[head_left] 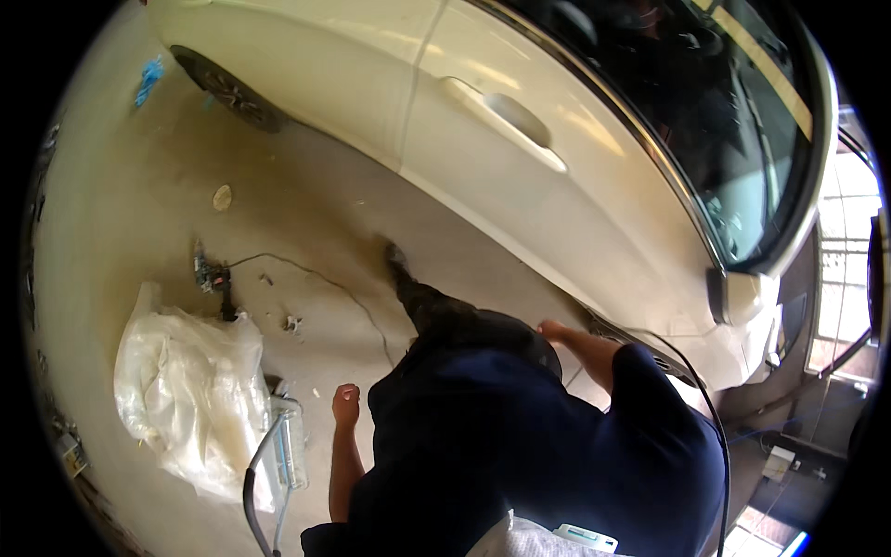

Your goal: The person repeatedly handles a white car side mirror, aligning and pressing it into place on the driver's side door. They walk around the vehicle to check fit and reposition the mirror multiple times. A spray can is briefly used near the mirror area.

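Note:
My left hand (346, 406) hangs low beside my body, its fingers curled into a loose fist with nothing visible in them. The nearest thing to it is a metal-framed stand (290, 446) with a dark curved handle, standing to its left. My right hand (554, 331) is at my right thigh, close to the lower side of a cream-white car (501, 223); its fingers are too small and partly hidden to read. Neither hand touches the car. The car's door handle (506, 128) and side mirror (742, 299) lie beyond my right arm.
A crumpled translucent plastic sheet (190, 390) lies on the floor at left. Near it rests a corded power tool (215, 278), its cable (325, 277) running toward my feet. Farther off are a pale round piece (222, 198), a blue cloth (148, 82) and a car wheel (232, 91).

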The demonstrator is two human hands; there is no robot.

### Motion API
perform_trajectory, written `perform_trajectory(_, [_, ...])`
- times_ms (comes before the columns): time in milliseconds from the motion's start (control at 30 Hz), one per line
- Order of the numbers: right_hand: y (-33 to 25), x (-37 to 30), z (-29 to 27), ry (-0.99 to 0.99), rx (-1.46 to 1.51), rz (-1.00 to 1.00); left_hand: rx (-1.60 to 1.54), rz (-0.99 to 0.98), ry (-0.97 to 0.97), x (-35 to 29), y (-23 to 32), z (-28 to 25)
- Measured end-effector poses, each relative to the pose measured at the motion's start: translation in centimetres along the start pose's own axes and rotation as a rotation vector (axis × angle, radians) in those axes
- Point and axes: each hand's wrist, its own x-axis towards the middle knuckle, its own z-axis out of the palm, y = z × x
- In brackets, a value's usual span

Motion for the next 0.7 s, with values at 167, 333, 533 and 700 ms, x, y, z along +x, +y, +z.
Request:
perform_trajectory(167, [-21.5, 17.5, -17.7, 0.143, 0.141, -0.186, 0.040, -0.278, 0.044, -3.9, 8.9, -6.9])
perform_trajectory(333, [-51.4, 24.1, -35.6, 0.402, 0.019, -0.621, -0.214, -0.527, 0.196, -5.2, 3.2, -8.5])
perform_trajectory(533, [-80.7, 27.2, -46.8, 0.142, 0.344, -0.741, -0.207, -0.421, 0.300, 6.0, 6.7, -10.2])
perform_trajectory(700, [-86.7, 36.5, -50.0, 0.192, -0.296, -0.852, -0.097, -0.555, 0.088, 22.8, 9.4, -24.8])
